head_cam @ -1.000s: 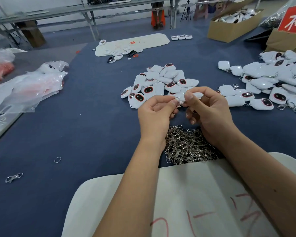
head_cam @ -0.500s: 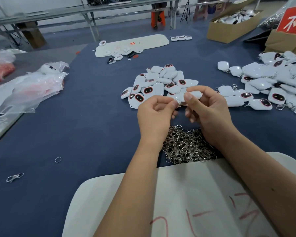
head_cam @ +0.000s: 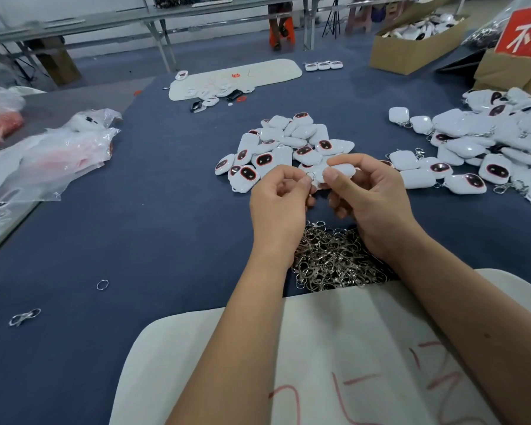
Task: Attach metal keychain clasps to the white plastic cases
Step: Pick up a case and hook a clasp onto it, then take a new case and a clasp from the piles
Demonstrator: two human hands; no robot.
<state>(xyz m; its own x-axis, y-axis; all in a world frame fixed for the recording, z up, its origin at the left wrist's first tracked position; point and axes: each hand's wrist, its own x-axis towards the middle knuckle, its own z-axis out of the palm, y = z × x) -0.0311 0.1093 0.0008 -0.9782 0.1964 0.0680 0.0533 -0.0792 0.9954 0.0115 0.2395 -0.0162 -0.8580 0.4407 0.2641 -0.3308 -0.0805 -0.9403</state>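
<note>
A white plastic case (head_cam: pixel 334 172) is pinched between thumb and forefinger of the right hand (head_cam: pixel 368 204), held above the blue table (head_cam: pixel 154 228). A small metal split ring (head_cam: pixel 309 175) is pinched at the case's left edge by the curled fingertips of the left hand (head_cam: pixel 278 207). A heap of metal clasps (head_cam: pixel 334 259) lies directly below the hands; a pile of loose cases (head_cam: pixel 282 148) lies just beyond. Red handwritten marks, illegible, are seen on the near white pad (head_cam: pixel 319 363). White characters on a red sign (head_cam: pixel 524 32) are partly cut off at the far right.
</note>
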